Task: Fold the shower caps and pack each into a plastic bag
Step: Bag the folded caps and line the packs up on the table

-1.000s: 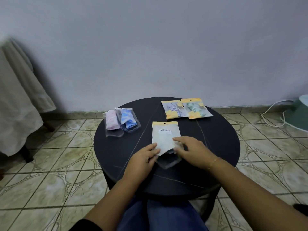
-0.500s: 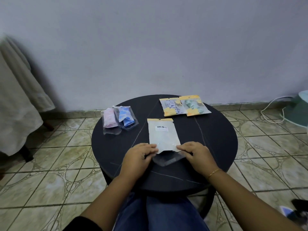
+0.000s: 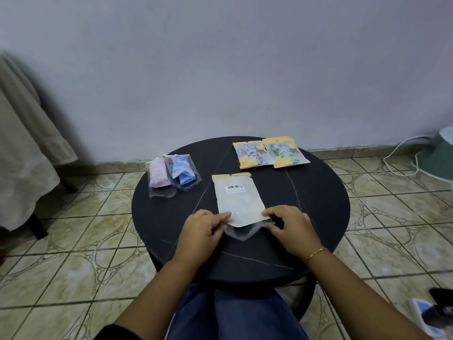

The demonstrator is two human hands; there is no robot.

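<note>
Round black table (image 3: pixel 318 204), contents:
- Far right: two printed packets (image 3: pixel 269 153), filled, apparently finished.
- Far left: two clear bags holding a folded pink cap (image 3: pixel 159 174) and a blue cap (image 3: pixel 182 171).
- Centre: white packet (image 3: pixel 239 200), face down, clear inner bag protruding at the near end. Left hand (image 3: pixel 201 231) and right hand (image 3: pixel 291 229) pinch its near corners, fingers curled.

Estimate: four packed; this one unfinished.

A round black table (image 3: pixel 318 204) stands on tiled floor (image 3: pixel 73 241) beside a draped cloth (image 3: pixel 22 155).

The round black table (image 3: pixel 318 204) carries 5 plastic bags: 2 clear, 3 yellow-topped.
</note>
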